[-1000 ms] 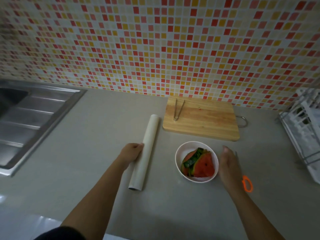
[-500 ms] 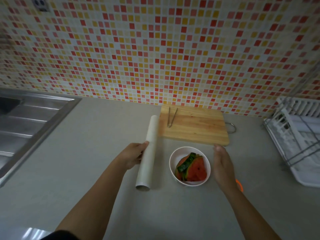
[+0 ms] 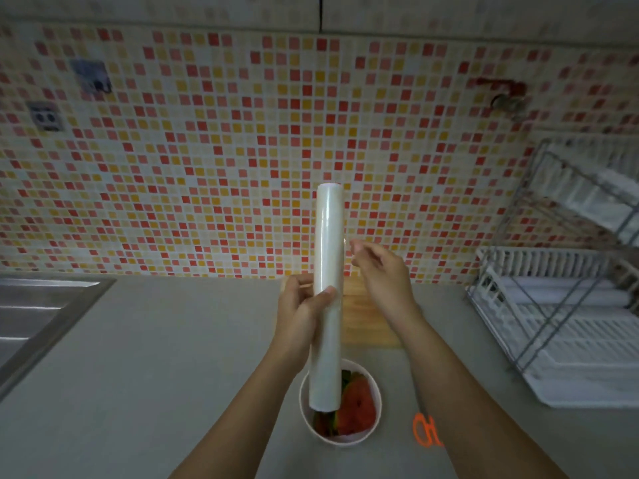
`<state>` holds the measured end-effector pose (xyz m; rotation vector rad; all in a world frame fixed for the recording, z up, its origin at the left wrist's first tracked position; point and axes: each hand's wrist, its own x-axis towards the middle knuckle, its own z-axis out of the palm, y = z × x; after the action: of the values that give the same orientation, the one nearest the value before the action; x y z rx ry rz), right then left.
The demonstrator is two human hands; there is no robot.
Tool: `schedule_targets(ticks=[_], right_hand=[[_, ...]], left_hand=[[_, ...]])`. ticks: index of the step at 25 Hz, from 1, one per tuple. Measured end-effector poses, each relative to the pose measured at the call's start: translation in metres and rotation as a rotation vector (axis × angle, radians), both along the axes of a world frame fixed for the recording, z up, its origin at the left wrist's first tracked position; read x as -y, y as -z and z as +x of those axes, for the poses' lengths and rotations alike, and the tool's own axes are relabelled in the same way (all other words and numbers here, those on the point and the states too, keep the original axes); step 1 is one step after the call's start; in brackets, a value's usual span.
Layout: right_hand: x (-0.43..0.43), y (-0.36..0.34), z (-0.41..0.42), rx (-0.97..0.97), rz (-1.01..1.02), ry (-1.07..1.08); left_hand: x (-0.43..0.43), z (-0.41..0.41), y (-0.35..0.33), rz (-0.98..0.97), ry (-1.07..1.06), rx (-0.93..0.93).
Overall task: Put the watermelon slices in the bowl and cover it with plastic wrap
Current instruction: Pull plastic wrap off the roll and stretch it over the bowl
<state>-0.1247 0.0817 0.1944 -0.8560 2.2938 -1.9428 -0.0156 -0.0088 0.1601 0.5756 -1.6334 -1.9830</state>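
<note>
Plastic wrap roll [image 3: 327,292] stands upright in my left hand [image 3: 300,307], grip closed round its middle, its plain surface showing no readable label. My right hand [image 3: 382,274] pinches at its edge, above the bowl [image 3: 375,423] of watermelon slices [image 3: 356,406] on the worktop [image 3: 155,375].
</note>
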Motion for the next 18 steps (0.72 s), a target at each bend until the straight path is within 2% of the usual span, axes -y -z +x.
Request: schedule_targets(ticks=[5, 12, 18], right_hand=[[0.0, -0.039, 0.0, 0.013, -0.123, 0.02], [-0.007, -0.042, 0.002, -0.002, -0.169, 0.086], [-0.014, -0.049, 0.001, -0.01, -0.152, 0.043]], left_hand=[[-0.02, 0.0, -0.001, -0.184, -0.029, -0.049], [-0.028, 0.002, 0.0, -0.261, -0.054, -0.093], [-0.033, 0.004, -0.001, -0.274, -0.037, -0.104]])
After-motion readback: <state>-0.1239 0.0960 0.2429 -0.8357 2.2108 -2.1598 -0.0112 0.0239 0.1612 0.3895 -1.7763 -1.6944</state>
